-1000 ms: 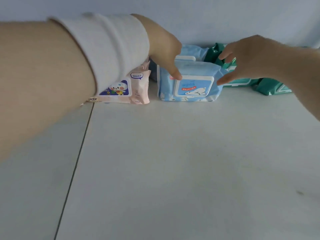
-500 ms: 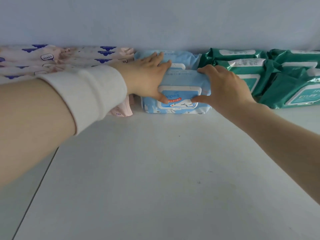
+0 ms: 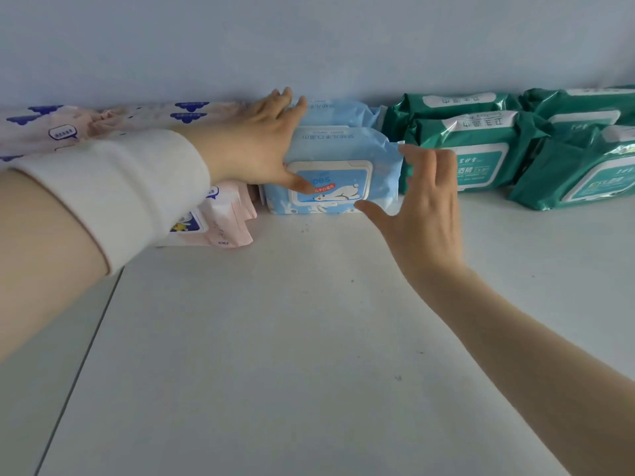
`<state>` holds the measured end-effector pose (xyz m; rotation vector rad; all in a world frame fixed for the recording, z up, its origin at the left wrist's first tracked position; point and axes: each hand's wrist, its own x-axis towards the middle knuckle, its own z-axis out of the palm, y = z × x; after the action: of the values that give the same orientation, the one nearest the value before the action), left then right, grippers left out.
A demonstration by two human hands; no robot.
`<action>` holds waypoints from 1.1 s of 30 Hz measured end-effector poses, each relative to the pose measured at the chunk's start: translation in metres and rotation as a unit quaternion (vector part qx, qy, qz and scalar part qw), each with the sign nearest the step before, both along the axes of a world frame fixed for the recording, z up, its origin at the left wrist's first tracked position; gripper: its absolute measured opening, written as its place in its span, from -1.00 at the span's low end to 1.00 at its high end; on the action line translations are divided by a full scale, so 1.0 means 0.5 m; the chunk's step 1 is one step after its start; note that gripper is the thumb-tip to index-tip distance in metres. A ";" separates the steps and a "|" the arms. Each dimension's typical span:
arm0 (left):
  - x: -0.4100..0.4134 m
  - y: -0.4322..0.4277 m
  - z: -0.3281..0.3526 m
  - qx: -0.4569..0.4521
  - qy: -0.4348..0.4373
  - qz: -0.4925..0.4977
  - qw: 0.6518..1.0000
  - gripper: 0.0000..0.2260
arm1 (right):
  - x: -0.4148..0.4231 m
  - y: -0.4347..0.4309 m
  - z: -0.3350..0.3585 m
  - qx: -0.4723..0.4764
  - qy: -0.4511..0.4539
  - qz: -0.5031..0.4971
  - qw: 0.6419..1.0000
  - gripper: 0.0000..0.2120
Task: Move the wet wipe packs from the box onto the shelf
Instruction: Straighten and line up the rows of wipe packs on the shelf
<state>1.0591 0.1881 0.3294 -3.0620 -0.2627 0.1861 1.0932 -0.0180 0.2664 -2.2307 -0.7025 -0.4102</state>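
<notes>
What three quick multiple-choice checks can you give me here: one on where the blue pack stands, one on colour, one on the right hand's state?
1. The blue pack stands: A) between pink packs and green packs; B) left of the pink packs; C) atop the green packs.
2. Packs right of it are: A) yellow; B) pink; C) green.
3. The right hand is: A) a fist; B) open, fingers spread, beside the blue pack; C) gripping a green pack.

1 A: pink at its left, green at its right.
2 C: those wrappers are green.
3 B: straight fingers hold nothing.
</notes>
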 end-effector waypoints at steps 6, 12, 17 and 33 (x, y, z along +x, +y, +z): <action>0.001 0.026 -0.008 0.060 -0.043 -0.057 0.996 -0.10 | 0.024 0.050 -0.047 0.080 0.225 -0.082 0.968 -0.44; 0.005 0.023 -0.007 0.093 -0.023 -0.061 0.994 -0.14 | 0.043 0.062 -0.041 0.048 0.222 -0.089 0.970 -0.49; 0.004 0.011 -0.006 0.085 -0.012 -0.040 0.996 -0.03 | 0.048 0.051 -0.031 0.048 0.235 -0.077 0.968 -0.55; 0.000 0.033 0.002 0.017 -0.040 -0.069 0.997 -0.19 | 0.033 0.089 -0.021 0.040 0.286 -0.031 0.957 -0.43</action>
<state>1.0591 0.2047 0.3304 -3.0418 -0.0573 0.0512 1.1099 0.0265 0.2561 -2.1435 -0.3000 0.1789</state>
